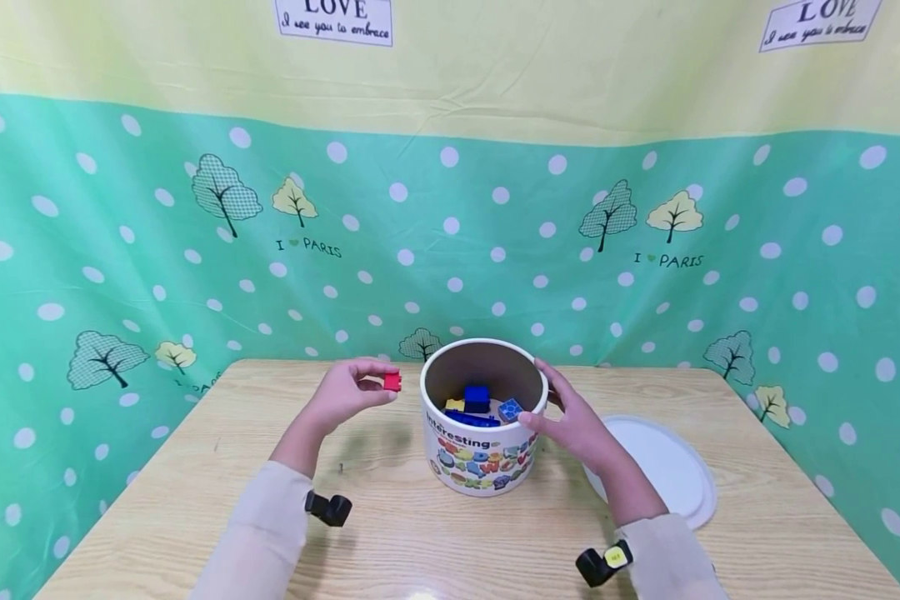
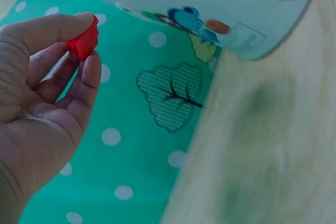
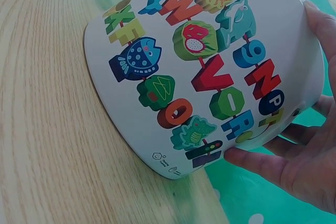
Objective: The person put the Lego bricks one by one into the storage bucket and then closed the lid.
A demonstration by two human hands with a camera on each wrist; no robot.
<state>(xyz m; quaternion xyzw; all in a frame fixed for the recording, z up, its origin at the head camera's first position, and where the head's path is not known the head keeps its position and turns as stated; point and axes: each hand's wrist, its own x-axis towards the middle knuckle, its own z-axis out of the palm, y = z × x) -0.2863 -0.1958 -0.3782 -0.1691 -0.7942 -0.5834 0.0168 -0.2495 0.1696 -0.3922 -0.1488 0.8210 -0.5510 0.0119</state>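
My left hand [image 1: 347,392] pinches a small red toy brick [image 1: 392,382] between thumb and fingertips, just left of the white bucket [image 1: 437,446] and about level with its rim. In the left wrist view the red brick [image 2: 85,41] shows at the fingertips, apart from the bucket wall. My right hand [image 1: 573,421] holds the bucket on its right side, thumb at the front of the rim and fingers round the far side. Inside lie a dark blue brick [image 1: 477,397], a patterned blue block [image 1: 510,409], a long blue piece [image 1: 472,420] and a yellow piece [image 1: 455,405].
A round white lid [image 1: 663,471] lies on the wooden table [image 1: 217,467], right of the bucket and partly behind my right forearm. A green and yellow printed curtain [image 1: 450,192] hangs behind the table and along its sides.
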